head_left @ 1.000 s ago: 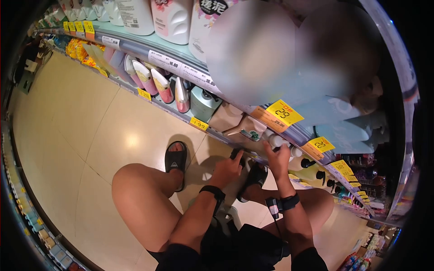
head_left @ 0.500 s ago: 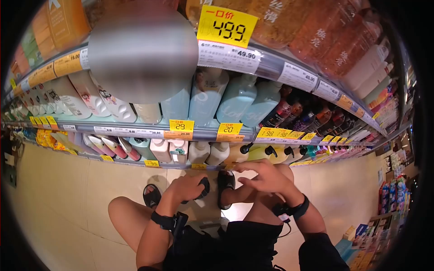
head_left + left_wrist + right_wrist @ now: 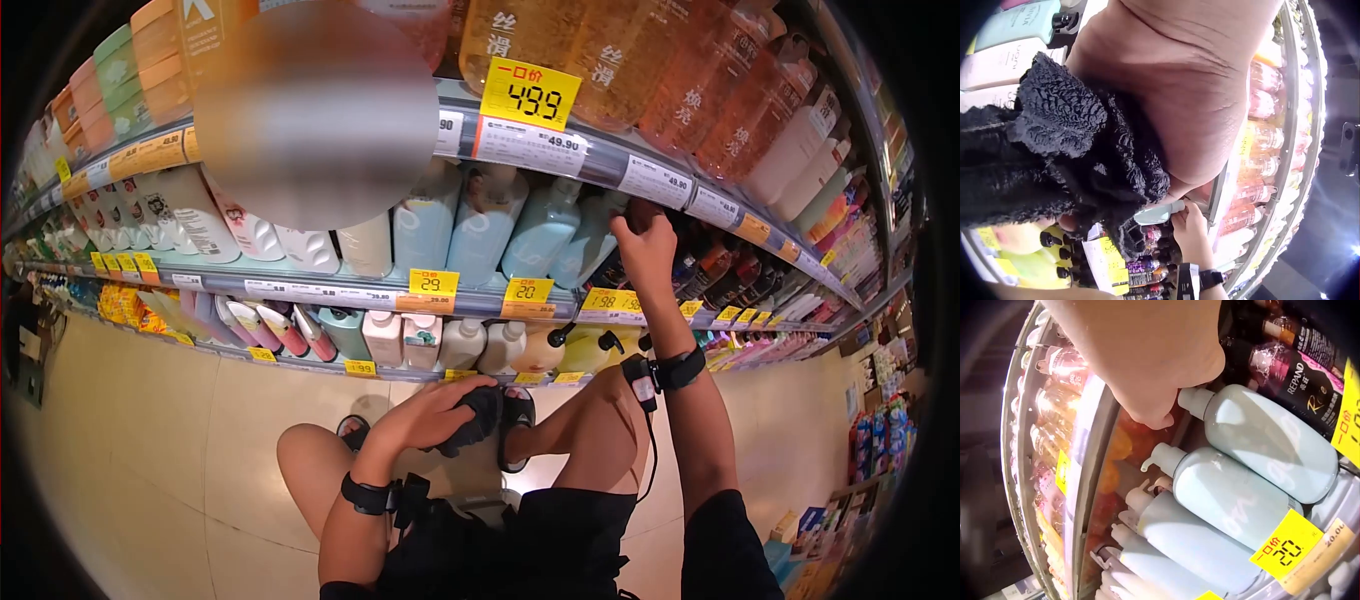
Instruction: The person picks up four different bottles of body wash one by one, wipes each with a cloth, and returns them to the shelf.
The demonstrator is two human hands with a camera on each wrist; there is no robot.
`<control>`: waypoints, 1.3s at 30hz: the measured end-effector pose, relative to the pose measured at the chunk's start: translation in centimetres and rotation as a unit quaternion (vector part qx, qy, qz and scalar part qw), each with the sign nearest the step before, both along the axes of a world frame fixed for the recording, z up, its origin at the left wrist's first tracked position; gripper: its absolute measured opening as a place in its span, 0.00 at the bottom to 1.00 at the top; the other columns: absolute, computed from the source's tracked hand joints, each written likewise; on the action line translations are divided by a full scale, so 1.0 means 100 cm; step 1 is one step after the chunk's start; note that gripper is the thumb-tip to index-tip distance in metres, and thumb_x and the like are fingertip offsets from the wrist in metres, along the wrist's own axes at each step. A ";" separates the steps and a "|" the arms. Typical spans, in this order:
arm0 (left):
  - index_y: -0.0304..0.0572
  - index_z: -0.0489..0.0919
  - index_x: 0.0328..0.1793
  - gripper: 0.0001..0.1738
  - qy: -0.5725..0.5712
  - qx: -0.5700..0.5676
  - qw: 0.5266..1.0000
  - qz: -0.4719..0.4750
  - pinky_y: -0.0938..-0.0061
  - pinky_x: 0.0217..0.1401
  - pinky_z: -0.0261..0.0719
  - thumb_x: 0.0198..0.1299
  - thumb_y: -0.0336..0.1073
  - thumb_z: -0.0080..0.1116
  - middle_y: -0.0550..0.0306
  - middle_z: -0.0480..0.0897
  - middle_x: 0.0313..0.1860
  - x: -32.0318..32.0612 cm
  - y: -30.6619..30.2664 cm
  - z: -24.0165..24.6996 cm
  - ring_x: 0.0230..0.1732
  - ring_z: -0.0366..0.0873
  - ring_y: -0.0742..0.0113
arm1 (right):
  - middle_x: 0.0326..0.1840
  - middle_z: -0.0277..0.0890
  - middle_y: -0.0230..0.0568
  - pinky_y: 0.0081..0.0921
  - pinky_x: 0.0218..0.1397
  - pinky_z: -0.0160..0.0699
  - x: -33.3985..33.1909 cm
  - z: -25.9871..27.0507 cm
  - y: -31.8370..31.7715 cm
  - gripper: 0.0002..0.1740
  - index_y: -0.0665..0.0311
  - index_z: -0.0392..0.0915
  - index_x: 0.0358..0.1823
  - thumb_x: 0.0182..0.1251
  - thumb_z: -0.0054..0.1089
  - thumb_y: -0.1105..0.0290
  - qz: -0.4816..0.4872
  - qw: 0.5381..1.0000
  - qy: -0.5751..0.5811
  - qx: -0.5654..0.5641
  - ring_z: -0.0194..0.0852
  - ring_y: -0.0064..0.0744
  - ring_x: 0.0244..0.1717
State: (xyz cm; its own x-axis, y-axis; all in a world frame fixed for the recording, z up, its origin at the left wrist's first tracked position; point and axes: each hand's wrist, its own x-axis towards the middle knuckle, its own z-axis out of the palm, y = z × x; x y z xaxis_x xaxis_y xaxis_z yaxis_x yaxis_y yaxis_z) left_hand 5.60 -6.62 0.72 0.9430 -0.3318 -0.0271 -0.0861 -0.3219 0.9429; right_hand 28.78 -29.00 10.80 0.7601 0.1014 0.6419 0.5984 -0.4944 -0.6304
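Note:
My left hand (image 3: 425, 415) holds a fluffy dark cloth (image 3: 1063, 106) low in front of the bottom shelf. The cloth hangs in folds below the palm, and a fingertip shows at its lower edge. My right hand (image 3: 648, 250) reaches up to the middle shelf, at the top of a light blue pump bottle (image 3: 1269, 444). In the right wrist view the thumb (image 3: 1159, 419) extends beside the bottle's pump head; the other fingertips are hidden, so I cannot tell whether they grip it. A second light blue pump bottle (image 3: 1232, 497) stands beside it.
A yellow price tag (image 3: 1286, 545) is on the shelf edge before the blue bottles. Dark bottles (image 3: 1300, 378) stand to their right. Above, the upper shelf edge (image 3: 590, 150) runs close over the right hand. Pump bottles (image 3: 590, 350) line the bottom shelf, near my knees.
My right hand has gone from the lower shelf, past my knee, up to the blue bottles. The left hand with the cloth has risen slightly. The head view has swung round to face the shelves.

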 end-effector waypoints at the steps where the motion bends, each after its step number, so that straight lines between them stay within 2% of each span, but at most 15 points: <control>1: 0.45 0.67 0.65 0.28 -0.001 0.002 1.000 0.003 0.61 0.54 0.72 0.54 0.32 0.48 0.39 0.78 0.50 0.001 0.002 -0.003 0.50 0.75 0.41 | 0.43 0.79 0.53 0.28 0.48 0.74 0.002 0.005 0.007 0.24 0.71 0.76 0.49 0.52 0.66 0.65 -0.041 0.999 0.008 -0.030 0.80 0.41 0.42; 3: 0.43 0.67 0.64 0.28 0.005 0.020 1.000 0.001 0.62 0.55 0.72 0.54 0.32 0.48 0.40 0.78 0.51 0.002 0.002 -0.007 0.51 0.75 0.41 | 0.43 0.78 0.57 0.34 0.47 0.74 0.003 0.010 0.021 0.23 0.69 0.77 0.45 0.51 0.68 0.61 -0.148 0.984 -0.005 -0.098 0.77 0.56 0.44; 7: 0.44 0.66 0.65 0.28 0.027 -0.025 0.999 -0.007 0.63 0.55 0.72 0.54 0.31 0.48 0.40 0.78 0.51 0.002 0.004 -0.003 0.51 0.76 0.41 | 0.41 0.78 0.58 0.36 0.46 0.74 0.027 -0.015 0.020 0.24 0.71 0.76 0.45 0.51 0.68 0.62 -0.101 0.981 -0.138 -0.087 0.76 0.58 0.43; 14: 0.48 0.62 0.69 0.31 0.037 -0.023 0.999 -0.008 0.69 0.53 0.72 0.55 0.27 0.46 0.46 0.78 0.49 0.008 0.001 -0.007 0.47 0.77 0.57 | 0.38 0.77 0.49 0.25 0.45 0.74 -0.042 -0.040 0.004 0.19 0.72 0.71 0.51 0.59 0.61 0.76 0.024 0.988 -0.127 0.079 0.77 0.37 0.38; 18: 0.43 0.61 0.70 0.31 0.013 -0.063 0.997 0.051 0.72 0.60 0.67 0.56 0.26 0.45 0.46 0.72 0.58 0.013 -0.003 -0.018 0.55 0.71 0.61 | 0.42 0.77 0.52 0.29 0.51 0.75 -0.107 0.003 -0.015 0.23 0.75 0.70 0.51 0.53 0.64 0.78 0.101 0.957 -0.262 -0.071 0.78 0.40 0.44; 20: 0.44 0.56 0.72 0.34 0.014 -0.094 0.994 0.053 0.73 0.64 0.63 0.57 0.29 0.47 0.48 0.65 0.65 0.021 -0.003 -0.023 0.62 0.66 0.61 | 0.42 0.77 0.53 0.29 0.53 0.74 -0.142 0.040 -0.016 0.24 0.76 0.70 0.50 0.52 0.65 0.76 0.184 0.972 -0.146 -0.009 0.78 0.39 0.47; 22: 0.45 0.47 0.76 0.37 -0.078 -0.305 0.935 0.165 0.70 0.69 0.59 0.61 0.32 0.48 0.48 0.59 0.70 0.020 -0.012 -0.024 0.68 0.62 0.58 | 0.43 0.78 0.46 0.25 0.52 0.73 -0.153 0.055 -0.009 0.23 0.74 0.70 0.52 0.55 0.64 0.75 0.258 0.958 0.029 0.122 0.76 0.30 0.46; 24: 0.47 0.34 0.77 0.63 -0.101 -0.544 0.828 0.088 0.63 0.72 0.55 0.47 0.53 0.69 0.46 0.53 0.72 0.012 -0.039 -0.002 0.71 0.57 0.56 | 0.42 0.78 0.42 0.21 0.48 0.74 -0.155 0.045 0.015 0.20 0.73 0.69 0.52 0.59 0.62 0.76 0.332 0.883 0.227 0.241 0.76 0.26 0.43; 26: 0.48 0.35 0.77 0.73 -0.160 -0.378 0.907 0.092 0.62 0.71 0.56 0.33 0.50 0.78 0.47 0.53 0.72 0.004 -0.042 0.009 0.71 0.57 0.56 | 0.42 0.77 0.40 0.21 0.47 0.74 -0.143 0.016 0.047 0.18 0.73 0.70 0.51 0.60 0.62 0.77 0.363 0.850 0.325 0.201 0.74 0.23 0.43; 28: 0.49 0.35 0.77 0.73 -0.054 -0.457 0.878 0.134 0.60 0.69 0.61 0.30 0.42 0.79 0.48 0.58 0.70 -0.008 -0.045 -0.009 0.69 0.61 0.55 | 0.45 0.76 0.38 0.20 0.52 0.72 -0.133 0.003 0.075 0.20 0.70 0.69 0.53 0.61 0.63 0.73 0.404 0.790 0.440 0.140 0.72 0.22 0.48; 30: 0.50 0.38 0.77 0.69 0.046 -0.532 0.826 0.178 0.59 0.66 0.68 0.32 0.37 0.76 0.50 0.63 0.65 -0.017 -0.040 -0.028 0.65 0.66 0.54 | 0.43 0.76 0.39 0.19 0.51 0.72 -0.124 -0.024 0.089 0.18 0.70 0.71 0.49 0.59 0.64 0.74 0.435 0.790 0.396 0.174 0.72 0.22 0.46; 32: 0.53 0.42 0.76 0.66 0.067 -0.554 0.804 0.204 0.58 0.62 0.72 0.32 0.35 0.75 0.51 0.66 0.61 -0.020 -0.037 -0.023 0.60 0.70 0.54 | 0.37 0.76 0.45 0.25 0.44 0.74 -0.123 -0.035 0.084 0.19 0.72 0.71 0.45 0.54 0.68 0.72 0.278 0.959 0.004 0.057 0.75 0.29 0.43; 33: 0.55 0.43 0.76 0.65 0.054 -0.564 0.794 0.221 0.58 0.62 0.73 0.32 0.35 0.75 0.52 0.66 0.61 -0.020 -0.033 -0.029 0.60 0.70 0.54 | 0.38 0.74 0.48 0.30 0.44 0.73 -0.130 -0.036 0.068 0.21 0.69 0.72 0.42 0.49 0.71 0.69 0.245 0.968 0.057 0.023 0.75 0.36 0.42; 36: 0.56 0.43 0.75 0.64 -0.021 -0.551 0.787 0.277 0.58 0.62 0.72 0.33 0.34 0.75 0.52 0.65 0.62 -0.010 -0.024 -0.027 0.61 0.69 0.55 | 0.42 0.73 0.49 0.33 0.46 0.73 -0.140 -0.086 0.038 0.29 0.69 0.71 0.49 0.46 0.73 0.65 0.361 0.891 0.273 -0.021 0.74 0.39 0.44; 39: 0.56 0.42 0.76 0.65 -0.080 -0.509 0.781 0.353 0.58 0.62 0.71 0.33 0.32 0.75 0.53 0.63 0.63 -0.001 -0.023 -0.031 0.63 0.66 0.55 | 0.52 0.71 0.53 0.33 0.56 0.70 -0.151 -0.113 0.050 0.53 0.72 0.55 0.65 0.40 0.76 0.58 0.465 0.816 0.342 0.026 0.72 0.41 0.54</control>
